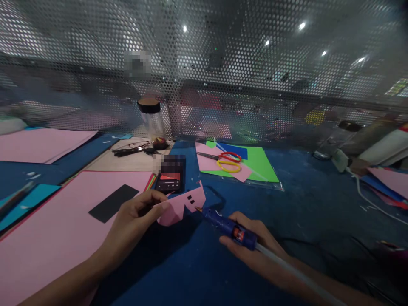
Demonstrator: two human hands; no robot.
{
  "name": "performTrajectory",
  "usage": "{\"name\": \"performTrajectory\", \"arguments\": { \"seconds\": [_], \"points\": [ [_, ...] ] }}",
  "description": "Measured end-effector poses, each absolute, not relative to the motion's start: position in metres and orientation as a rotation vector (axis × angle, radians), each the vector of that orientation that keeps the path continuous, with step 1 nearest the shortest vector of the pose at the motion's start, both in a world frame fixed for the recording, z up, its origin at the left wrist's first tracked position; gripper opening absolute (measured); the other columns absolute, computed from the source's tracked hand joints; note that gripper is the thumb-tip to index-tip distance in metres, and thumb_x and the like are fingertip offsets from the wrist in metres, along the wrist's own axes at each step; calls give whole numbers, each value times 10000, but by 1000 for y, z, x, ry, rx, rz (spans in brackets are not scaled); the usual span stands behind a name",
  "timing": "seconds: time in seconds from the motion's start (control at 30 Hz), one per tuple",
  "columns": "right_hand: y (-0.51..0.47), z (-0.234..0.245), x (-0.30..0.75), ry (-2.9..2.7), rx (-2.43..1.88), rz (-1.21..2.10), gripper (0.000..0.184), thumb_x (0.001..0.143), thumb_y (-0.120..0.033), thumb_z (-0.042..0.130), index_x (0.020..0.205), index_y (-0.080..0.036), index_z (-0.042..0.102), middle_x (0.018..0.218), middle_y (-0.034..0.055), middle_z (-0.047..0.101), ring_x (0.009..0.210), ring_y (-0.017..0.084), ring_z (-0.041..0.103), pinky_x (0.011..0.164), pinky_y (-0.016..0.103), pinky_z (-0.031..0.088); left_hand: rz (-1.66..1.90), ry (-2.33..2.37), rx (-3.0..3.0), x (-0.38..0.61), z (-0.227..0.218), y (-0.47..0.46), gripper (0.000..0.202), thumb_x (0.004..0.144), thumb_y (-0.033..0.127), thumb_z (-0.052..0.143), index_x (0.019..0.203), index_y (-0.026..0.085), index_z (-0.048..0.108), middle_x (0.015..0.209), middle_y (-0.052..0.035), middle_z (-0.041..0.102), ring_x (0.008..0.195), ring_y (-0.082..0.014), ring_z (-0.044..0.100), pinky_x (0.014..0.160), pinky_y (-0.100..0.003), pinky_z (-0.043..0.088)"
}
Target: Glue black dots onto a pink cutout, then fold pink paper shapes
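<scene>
a large pink sheet [47, 238] is lying on the blue desk [302, 191] at eight o'clock in the view, and a black paper rectangle [113, 203] is resting on it. just to the three o'clock side of that rectangle, the left hand [134, 221] is reaching in from seven o'clock. its fingers [159, 207] are pinching closed on the left end of a pink paper cutout [188, 204], holding it raised a little above the desk near the middle of the view. small black squares are showing on the cutout's face. a phone [170, 176] is lying just beyond it at twelve o'clock, and farther back a glass jar [151, 117] with a dark lid is standing against the perforated metal screen [223, 63].

at the cutout's five o'clock edge, the nozzle of a blue hot glue gun [223, 225] is touching or almost touching the paper. the right hand [255, 246] is coming in from five o'clock, its fingers curling tight around the gun's body, and a pale glue stick [287, 265] is sticking out behind. at one o'clock, red and yellow scissors [228, 161] are lying on green paper [259, 163].
</scene>
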State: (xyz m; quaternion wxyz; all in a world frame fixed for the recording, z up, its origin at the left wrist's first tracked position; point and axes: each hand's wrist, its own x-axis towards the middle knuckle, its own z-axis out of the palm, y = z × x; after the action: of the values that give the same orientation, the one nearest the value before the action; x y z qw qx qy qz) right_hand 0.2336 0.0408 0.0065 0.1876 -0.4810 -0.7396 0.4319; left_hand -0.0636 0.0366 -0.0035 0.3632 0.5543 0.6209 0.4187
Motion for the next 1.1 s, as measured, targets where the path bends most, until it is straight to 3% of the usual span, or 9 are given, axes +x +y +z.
{"name": "performTrajectory", "arguments": {
  "seconds": [0.5, 1.1],
  "points": [
    [41, 8, 231, -2020, -1386, 1205, 185, 866, -367, 637, 830, -225, 524, 753, -18, 591, 656, 140, 527, 577, 260, 389, 1084, 1576, 1426, -62, -3, 37, 277, 849, 512, 688, 815, 237, 679, 755, 22, 638, 711, -169, 574, 643, -248, 406],
    [40, 7, 233, -2028, -1335, 1173, 205, 875, -327, 660, 802, -225, 498, 752, -31, 594, 658, 125, 511, 559, 238, 361, 1104, 1549, 1425, -61, -1, 37, 247, 841, 473, 699, 789, 232, 681, 734, 21, 638, 697, -164, 572, 641, -245, 418]
  ]
}}
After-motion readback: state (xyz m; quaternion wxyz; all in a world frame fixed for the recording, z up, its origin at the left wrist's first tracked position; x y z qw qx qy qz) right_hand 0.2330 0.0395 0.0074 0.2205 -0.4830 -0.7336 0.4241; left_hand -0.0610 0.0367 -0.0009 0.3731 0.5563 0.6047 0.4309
